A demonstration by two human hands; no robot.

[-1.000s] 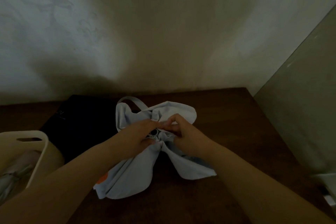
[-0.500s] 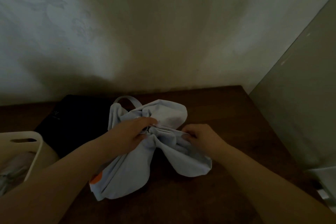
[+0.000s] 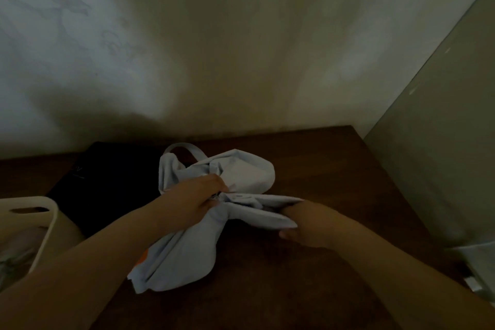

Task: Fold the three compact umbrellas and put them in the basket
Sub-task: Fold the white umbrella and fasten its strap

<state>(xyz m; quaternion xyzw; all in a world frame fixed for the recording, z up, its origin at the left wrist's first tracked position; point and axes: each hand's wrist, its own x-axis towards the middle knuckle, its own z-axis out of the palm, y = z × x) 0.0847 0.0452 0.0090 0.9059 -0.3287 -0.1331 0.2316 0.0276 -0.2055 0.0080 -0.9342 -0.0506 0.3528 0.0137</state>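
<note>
- A dark brown wooden table (image 3: 308,289) fills the lower half of the dim scene, its far edge meeting the wall
- A pale wall (image 3: 241,48) rises behind it, faint floral tracery showing at upper left, a heavy shadow pooled along its base
- A flat black item (image 3: 112,190) with small pale lettering near its far left corner lies on the table at left; what it is cannot be made out
- A plain greenish-grey panel (image 3: 442,155) stands upright at the right, just beside the table's edge
- A pale object (image 3: 476,262), blurred, sits at the panel's foot
</note>
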